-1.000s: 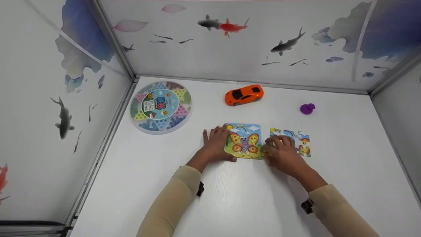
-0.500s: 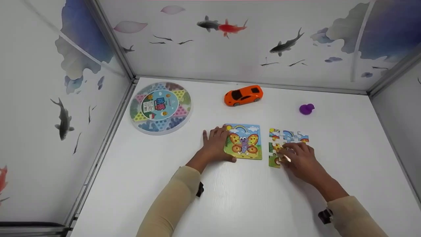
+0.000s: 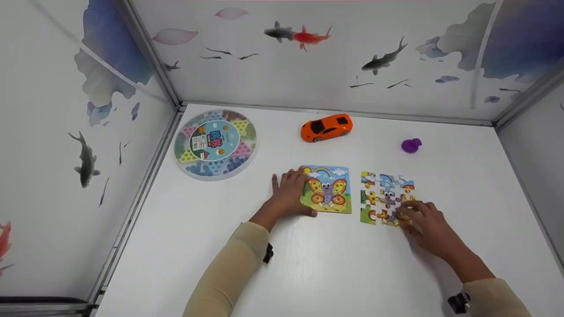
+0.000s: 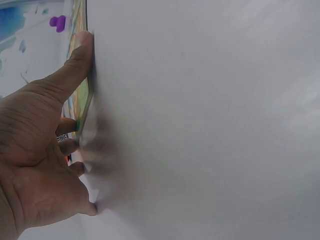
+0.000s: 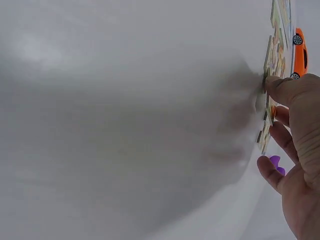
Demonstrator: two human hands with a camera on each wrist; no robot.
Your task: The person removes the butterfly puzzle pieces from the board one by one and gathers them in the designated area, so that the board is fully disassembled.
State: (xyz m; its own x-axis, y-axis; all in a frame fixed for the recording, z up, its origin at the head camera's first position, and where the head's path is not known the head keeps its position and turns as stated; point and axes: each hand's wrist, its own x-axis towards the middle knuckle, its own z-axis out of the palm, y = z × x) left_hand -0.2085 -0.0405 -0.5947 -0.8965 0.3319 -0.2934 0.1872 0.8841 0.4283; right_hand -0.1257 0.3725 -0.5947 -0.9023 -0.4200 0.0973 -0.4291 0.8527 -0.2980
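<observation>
A square butterfly puzzle board [image 3: 327, 190] lies flat on the white table. My left hand [image 3: 288, 193] rests around its left side with fingers spread, some at the left edge and the thumb at the front edge. Right of the board, several butterfly puzzle pieces [image 3: 368, 197] lie in loose rows with gaps between them. At the front right of this group, my right hand [image 3: 429, 224] pinches a puzzle piece [image 3: 403, 218] between thumb and fingertips, low over the table. That piece is partly hidden by the fingers. In the right wrist view, the thumb [image 5: 281, 90] touches a piece's edge.
Behind the board stands an orange toy car [image 3: 327, 128]. A purple rubber duck [image 3: 410, 145] sits at the back right. At the back left lies a round Chinese checkers box [image 3: 215, 145]. White printed walls [image 3: 317, 83] border the table.
My right hand has moved rightward from beside the board, across the loose pieces, to their front right corner. Front-row pieces now show where it was. The left hand and the board stay put.
</observation>
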